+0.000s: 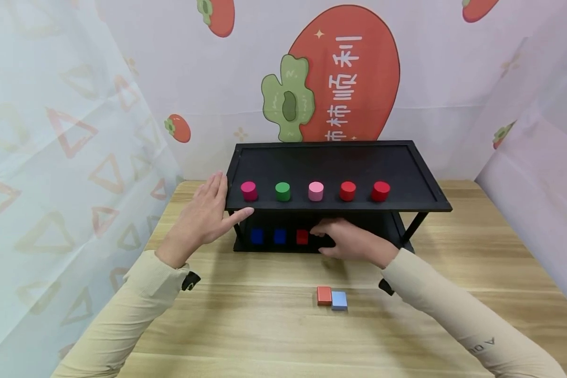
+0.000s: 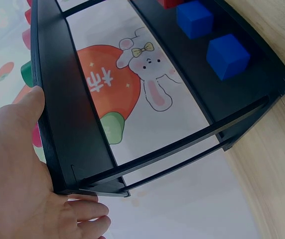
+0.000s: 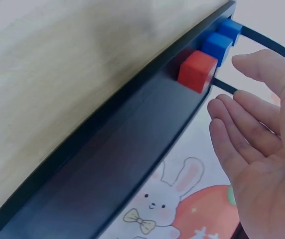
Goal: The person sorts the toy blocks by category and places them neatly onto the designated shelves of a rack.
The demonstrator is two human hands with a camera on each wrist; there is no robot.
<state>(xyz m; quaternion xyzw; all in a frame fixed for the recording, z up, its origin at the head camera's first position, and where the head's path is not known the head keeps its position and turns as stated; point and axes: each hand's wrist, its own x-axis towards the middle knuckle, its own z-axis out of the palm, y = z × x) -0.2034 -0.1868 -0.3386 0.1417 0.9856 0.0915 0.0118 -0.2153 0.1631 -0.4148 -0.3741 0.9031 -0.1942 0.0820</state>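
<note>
My left hand (image 1: pixel 205 212) rests at the left front corner of a two-tier black shelf (image 1: pixel 321 163). Its fingers lie fairly straight along the end, and the thumb stretches along the front edge. Under the top board, my right hand (image 1: pixel 347 239) reaches in at the lower tier with thumb and fingers parted and nothing between them. Just left of that hand a red cube (image 1: pixel 302 237) sits on the lower board. Further left in the same row are one blue cube (image 1: pixel 280 236) and another blue cube (image 1: pixel 257 236). The right wrist view shows the red cube (image 3: pixel 197 71) apart from the fingertips.
Along the top board's front stand several cylinders: magenta (image 1: pixel 249 191), green (image 1: pixel 282 191), pink (image 1: pixel 315 191) and two red ones, including the rightmost cylinder (image 1: pixel 380 191). On the wooden table (image 1: pixel 245 325) before the shelf, a red block (image 1: pixel 324 295) and a light-blue block (image 1: pixel 339 300) lie side by side.
</note>
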